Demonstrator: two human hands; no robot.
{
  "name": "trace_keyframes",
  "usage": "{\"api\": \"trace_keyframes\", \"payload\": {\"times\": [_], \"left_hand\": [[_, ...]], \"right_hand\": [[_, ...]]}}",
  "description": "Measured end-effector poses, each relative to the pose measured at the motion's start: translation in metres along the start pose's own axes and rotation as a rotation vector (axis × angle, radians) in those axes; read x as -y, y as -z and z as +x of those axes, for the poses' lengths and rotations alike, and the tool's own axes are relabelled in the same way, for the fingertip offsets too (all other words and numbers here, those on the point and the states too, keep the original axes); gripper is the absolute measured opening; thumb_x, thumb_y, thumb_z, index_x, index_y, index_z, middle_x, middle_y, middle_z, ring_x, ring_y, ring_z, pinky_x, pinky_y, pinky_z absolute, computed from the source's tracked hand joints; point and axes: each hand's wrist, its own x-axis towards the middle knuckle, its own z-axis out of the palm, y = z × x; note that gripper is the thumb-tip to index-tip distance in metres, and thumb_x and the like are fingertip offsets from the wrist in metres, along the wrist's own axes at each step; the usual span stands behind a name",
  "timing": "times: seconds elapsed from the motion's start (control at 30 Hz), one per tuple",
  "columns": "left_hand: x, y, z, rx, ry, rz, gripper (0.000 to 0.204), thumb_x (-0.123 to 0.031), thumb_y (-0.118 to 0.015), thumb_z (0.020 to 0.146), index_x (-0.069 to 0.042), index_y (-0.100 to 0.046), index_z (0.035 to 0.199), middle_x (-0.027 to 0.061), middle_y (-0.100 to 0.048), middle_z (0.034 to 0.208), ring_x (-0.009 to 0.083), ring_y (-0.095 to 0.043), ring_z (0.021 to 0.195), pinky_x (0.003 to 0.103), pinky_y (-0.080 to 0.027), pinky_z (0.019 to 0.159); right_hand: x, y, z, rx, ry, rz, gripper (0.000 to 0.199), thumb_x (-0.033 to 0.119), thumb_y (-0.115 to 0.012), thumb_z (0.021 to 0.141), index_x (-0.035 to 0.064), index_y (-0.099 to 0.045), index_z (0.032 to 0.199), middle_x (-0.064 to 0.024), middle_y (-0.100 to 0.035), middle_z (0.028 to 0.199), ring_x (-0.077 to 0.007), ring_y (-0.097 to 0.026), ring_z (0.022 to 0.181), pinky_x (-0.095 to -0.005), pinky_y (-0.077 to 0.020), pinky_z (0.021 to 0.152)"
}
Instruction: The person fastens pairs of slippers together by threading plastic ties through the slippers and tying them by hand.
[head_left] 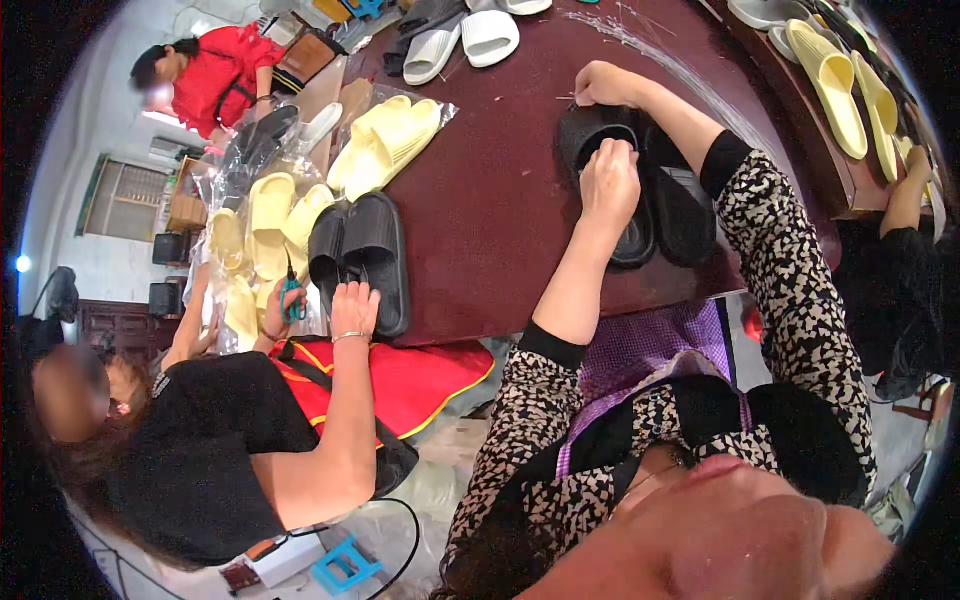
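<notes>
A pair of black slide slippers lies on the dark red table (pixel 470 230) before me, toes away from me. My left hand (pixel 610 182) is closed in a pinch at the strap opening of the left black slipper (pixel 632 245); what its fingertips hold is hidden. At that slipper's toe, my right hand (pixel 605 84) is closed too, with a thin pale strand showing beside its fingers. I cannot make out what it grips. The other black slipper (pixel 685 215) lies alongside, partly covered by my right forearm.
Thin clear plastic strands (pixel 665 60) are scattered at the far right. White slippers (pixel 490 38) lie at the back. Leftward, a co-worker's hand (pixel 355 308) touches black slippers (pixel 375 235); their other holds teal-handled scissors (pixel 292 300). Yellow slippers (pixel 270 215) lie beyond.
</notes>
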Motion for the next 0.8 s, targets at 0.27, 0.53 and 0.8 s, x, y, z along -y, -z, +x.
{"api": "trace_keyframes", "payload": {"times": [0.27, 0.53, 0.8], "left_hand": [[-0.007, 0.019, 0.017, -0.154, 0.005, -0.130, 0.008, -0.007, -0.056, 0.083, -0.002, -0.058, 0.089, 0.0159, -0.058, 0.085, 0.0344, -0.058, 0.077, 0.040, -0.049, 0.068], [0.037, 0.080, 0.059, -0.375, 0.300, -0.673, 0.009, 0.000, -0.054, 0.083, 0.000, -0.059, 0.090, 0.0122, -0.061, 0.077, 0.0207, -0.058, 0.062, 0.033, -0.048, 0.058], [0.048, 0.084, 0.065, -0.110, 0.354, -0.777, 0.009, -0.002, -0.058, 0.079, 0.002, -0.063, 0.086, 0.0130, -0.065, 0.075, 0.0155, -0.060, 0.059, 0.029, -0.048, 0.057]], "right_hand": [[-0.010, 0.007, 0.003, -0.250, 0.065, 0.103, 0.007, 0.006, -0.060, 0.075, 0.0001, -0.063, 0.077, -0.0096, -0.062, 0.066, -0.0182, -0.060, 0.066, -0.0312, -0.0475, 0.063], [0.063, 0.008, -0.044, -0.284, 0.159, 0.200, 0.005, 0.002, -0.057, 0.081, -0.0020, -0.059, 0.083, -0.0079, -0.063, 0.075, -0.0136, -0.060, 0.071, -0.0272, -0.0484, 0.066], [0.084, -0.005, -0.052, -0.321, 0.128, 0.327, 0.009, 0.003, -0.056, 0.086, -0.0030, -0.061, 0.090, -0.0056, -0.064, 0.083, -0.0109, -0.060, 0.078, -0.0247, -0.0486, 0.072]]}}
